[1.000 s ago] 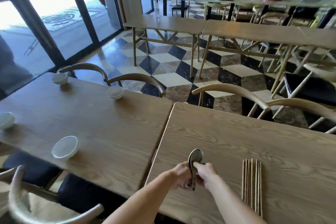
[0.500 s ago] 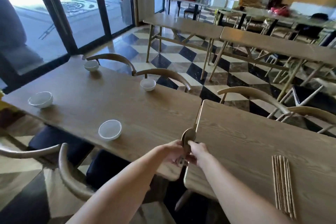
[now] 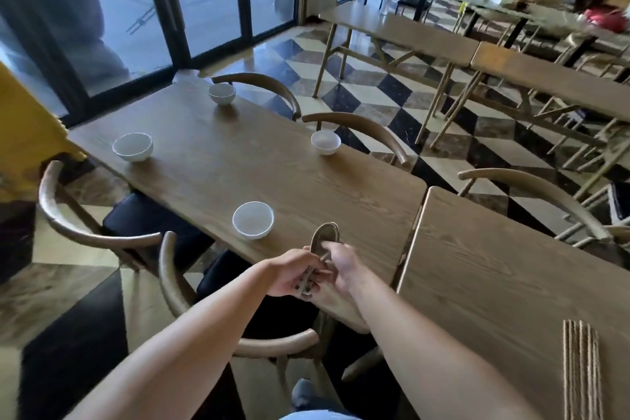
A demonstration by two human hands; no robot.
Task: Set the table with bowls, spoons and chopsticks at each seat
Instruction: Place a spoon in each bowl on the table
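four bowls (image 3: pixel 252 218), chopsticks (image 3: pixel 581 372) aside, chairs (image 3: pixel 177 286) around

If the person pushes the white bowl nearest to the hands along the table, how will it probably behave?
The nearest white bowl looks small and thin-walled, so it is probably light and would slide easily on the smooth wooden table. Its wide rim over a narrower base suggests that a push high on the wall may tip it. It looks ceramic, so probably fragile, and it stands near the table's edge.
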